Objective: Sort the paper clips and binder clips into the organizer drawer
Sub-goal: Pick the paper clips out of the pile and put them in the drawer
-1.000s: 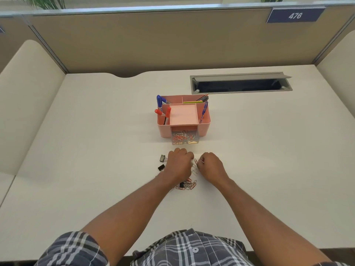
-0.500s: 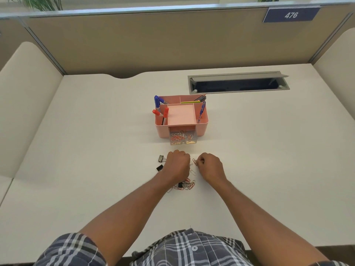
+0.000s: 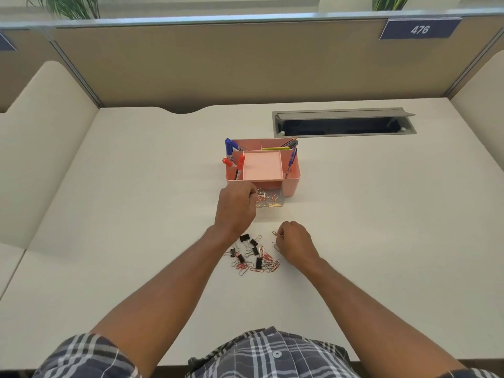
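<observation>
In the head view, the left hand [image 3: 236, 208] is seen curled over the left edge of the clear drawer [image 3: 268, 198], pulled out of the pink organizer [image 3: 291, 184] and holding paper clips; whether anything is pinched cannot be told. At five o'clock from it, the right hand [image 3: 294, 245] is clenched on the desk [image 3: 136, 214], seemingly around a paper clip [image 3: 276, 233]. The loose pile of clips [image 3: 255, 255] lies at eight o'clock from that hand.

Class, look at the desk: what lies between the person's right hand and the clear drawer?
Only bare desk separates the right hand from the clear drawer, seen in the head view.
</observation>
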A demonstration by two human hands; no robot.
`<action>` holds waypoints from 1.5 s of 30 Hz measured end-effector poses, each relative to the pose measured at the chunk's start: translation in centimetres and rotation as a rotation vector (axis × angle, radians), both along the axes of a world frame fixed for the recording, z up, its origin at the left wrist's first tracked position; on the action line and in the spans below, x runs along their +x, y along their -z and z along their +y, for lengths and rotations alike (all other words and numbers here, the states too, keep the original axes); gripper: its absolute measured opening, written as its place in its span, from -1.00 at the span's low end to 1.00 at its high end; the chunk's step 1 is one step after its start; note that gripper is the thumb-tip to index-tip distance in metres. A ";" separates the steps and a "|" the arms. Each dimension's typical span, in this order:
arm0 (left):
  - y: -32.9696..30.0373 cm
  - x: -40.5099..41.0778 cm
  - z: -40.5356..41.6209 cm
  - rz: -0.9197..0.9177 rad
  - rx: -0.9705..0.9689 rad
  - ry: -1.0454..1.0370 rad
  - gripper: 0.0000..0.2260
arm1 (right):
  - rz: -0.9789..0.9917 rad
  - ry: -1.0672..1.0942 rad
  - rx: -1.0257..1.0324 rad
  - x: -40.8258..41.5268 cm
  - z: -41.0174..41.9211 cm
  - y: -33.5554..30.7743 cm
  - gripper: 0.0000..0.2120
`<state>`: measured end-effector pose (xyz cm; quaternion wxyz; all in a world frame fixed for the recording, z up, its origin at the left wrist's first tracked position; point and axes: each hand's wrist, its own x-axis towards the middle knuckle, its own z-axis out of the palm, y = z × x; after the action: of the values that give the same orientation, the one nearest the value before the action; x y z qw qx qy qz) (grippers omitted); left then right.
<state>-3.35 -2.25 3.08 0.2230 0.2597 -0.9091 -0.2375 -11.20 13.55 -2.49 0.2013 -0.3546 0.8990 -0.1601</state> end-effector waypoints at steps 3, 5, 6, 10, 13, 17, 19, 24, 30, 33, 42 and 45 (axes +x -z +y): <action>0.5 -0.7 -0.6 -0.088 -0.054 0.019 -0.88 | -0.080 0.055 -0.176 -0.2 0.4 -1.6 -0.90; 1.2 -0.4 -0.6 -0.080 -0.084 0.033 -0.86 | -0.074 0.087 -0.381 -0.3 0.2 -3.4 -0.93; 1.4 -0.1 -0.5 -0.064 -0.095 0.034 -0.86 | -0.044 0.101 -0.471 -0.5 -0.1 -4.3 -0.94; 1.9 1.0 0.6 -0.049 -0.120 0.005 -0.91 | 0.067 0.048 -0.536 -2.4 -2.6 -6.8 -0.93; 1.9 1.1 0.7 -0.084 -0.116 -0.024 -0.89 | 0.095 -0.013 -0.445 -3.4 -4.7 -6.9 -0.91; 1.7 1.4 0.5 -0.042 -0.081 -0.055 -0.84 | 0.089 -0.059 -0.433 -3.7 -5.2 -6.9 -0.89; 1.6 2.1 0.7 0.010 -0.057 -0.083 -0.85 | 0.087 -0.033 -0.495 -3.1 -4.2 -6.9 -0.91; 3.6 5.4 1.7 0.006 0.018 -0.107 -0.86 | -0.039 -0.004 -0.276 -0.8 -0.1 -4.6 -0.86; 6.2 9.0 4.7 -0.151 0.128 -0.118 -0.74 | -0.128 -0.095 0.064 3.4 2.4 -0.1 -0.57; 6.8 9.6 6.1 -0.212 0.117 -0.056 -0.68 | -0.055 -0.132 0.000 4.2 2.2 0.8 -0.69; 6.7 6.1 7.0 -0.325 -0.093 0.075 -0.97 | -0.051 -0.090 -0.061 2.0 1.0 0.3 -0.82; 6.6 4.9 6.7 -0.425 -0.141 0.089 -0.94 | -0.096 -0.004 -0.105 1.0 0.8 0.0 -0.82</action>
<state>1.50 4.40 -3.53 0.0333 0.2474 -0.9605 -0.1230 -10.16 14.36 -2.53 0.2258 -0.3585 0.8778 -0.2235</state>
